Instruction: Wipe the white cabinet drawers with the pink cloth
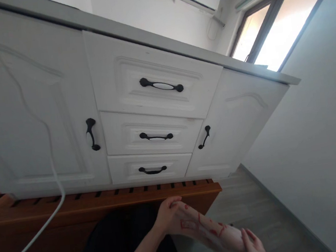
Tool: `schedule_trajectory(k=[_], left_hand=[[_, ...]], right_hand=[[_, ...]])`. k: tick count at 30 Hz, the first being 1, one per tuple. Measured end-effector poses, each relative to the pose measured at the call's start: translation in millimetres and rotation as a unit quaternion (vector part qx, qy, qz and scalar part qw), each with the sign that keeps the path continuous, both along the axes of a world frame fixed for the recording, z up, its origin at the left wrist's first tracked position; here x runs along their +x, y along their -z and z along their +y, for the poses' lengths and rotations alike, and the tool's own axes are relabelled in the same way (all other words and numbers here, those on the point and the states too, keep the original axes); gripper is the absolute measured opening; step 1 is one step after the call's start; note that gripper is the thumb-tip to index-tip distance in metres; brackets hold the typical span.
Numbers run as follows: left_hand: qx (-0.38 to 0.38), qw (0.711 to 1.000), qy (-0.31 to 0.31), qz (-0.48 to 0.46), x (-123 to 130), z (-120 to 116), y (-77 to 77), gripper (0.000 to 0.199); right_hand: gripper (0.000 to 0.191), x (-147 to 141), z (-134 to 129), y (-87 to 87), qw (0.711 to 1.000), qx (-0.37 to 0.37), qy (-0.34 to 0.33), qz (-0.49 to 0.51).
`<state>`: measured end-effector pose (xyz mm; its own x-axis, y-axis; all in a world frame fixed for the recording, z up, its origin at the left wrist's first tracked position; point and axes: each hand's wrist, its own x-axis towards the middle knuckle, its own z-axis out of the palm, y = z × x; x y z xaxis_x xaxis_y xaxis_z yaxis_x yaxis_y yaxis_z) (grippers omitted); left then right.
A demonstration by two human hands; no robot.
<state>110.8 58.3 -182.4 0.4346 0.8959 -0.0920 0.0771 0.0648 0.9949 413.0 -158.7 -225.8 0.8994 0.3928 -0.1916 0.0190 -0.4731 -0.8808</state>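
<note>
A pale, thin sheet or bag point(208, 228) with red markings is stretched between my two hands, low in the head view. My left hand point(166, 215) is closed on its upper left end, the thumb and fingers pinching the edge. At its lower right end, my right hand point(253, 245) grips the other edge, partly cut off by the bottom of the picture. The piece hangs slanting down to the right, in front of the wooden bench's corner and above the floor. What the red markings show is too blurred to tell.
A white cabinet point(160, 114) with dark handles stands ahead, behind a slatted wooden bench point(104, 202). A white cable point(51, 155) runs down the left side. My dark-clothed legs point(121, 244) are below. A wall point(308, 134) and grey floor point(249, 201) lie right.
</note>
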Motion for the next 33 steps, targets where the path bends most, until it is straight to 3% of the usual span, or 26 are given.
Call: schedule_trajectory(k=[2, 4, 7, 9, 14, 19, 21, 26, 30, 33], left_hand=[[0.018, 1.000, -0.014, 0.016, -2.0, 2.2, -3.0, 0.039], [0.041, 0.998, -0.032, 0.029, -3.8, 4.1, -5.4, 0.037], [0.069, 0.995, -0.063, 0.037, -7.1, 6.4, -8.3, 0.034], [0.089, 0.992, -0.088, 0.036, -9.9, 8.1, -10.7, 0.034], [0.145, 0.980, -0.134, 0.021, -22.2, 11.9, -21.7, 0.039], [0.164, 0.975, -0.149, 0.021, -43.5, 14.1, -36.4, 0.040], [0.169, 0.974, -0.151, 0.026, -51.0, 15.3, -41.9, 0.039], [0.200, 0.963, -0.173, 0.042, -62.9, 15.8, -56.5, 0.038], [0.252, 0.948, -0.176, 0.085, -73.6, 12.9, -72.4, 0.036], [0.269, 0.944, -0.162, 0.097, -85.2, 10.3, -83.8, 0.030]], right_hand=[[0.106, -3.8, 6.4, -8.6, 0.999, 0.035, 0.002, 0.018], [0.098, -12.4, 13.3, -21.6, 0.992, 0.088, -0.046, 0.083], [0.086, -23.7, 23.4, -40.8, 0.953, 0.171, -0.128, 0.217], [0.082, -26.1, 28.8, -48.8, 0.937, 0.201, -0.145, 0.247], [0.075, -23.6, 37.5, -58.2, 0.957, 0.179, -0.172, 0.149], [0.073, -30.5, 48.3, -83.2, 0.924, 0.143, -0.329, 0.128], [0.064, -31.4, 54.3, -96.2, 0.927, 0.101, -0.352, 0.080], [0.045, -29.9, 65.2, -118.1, 0.941, 0.023, -0.328, -0.082], [0.039, -34.1, 66.2, -124.3, 0.939, 0.028, -0.271, -0.211], [0.038, -41.0, 66.3, -129.0, 0.922, 0.050, -0.277, -0.267]])
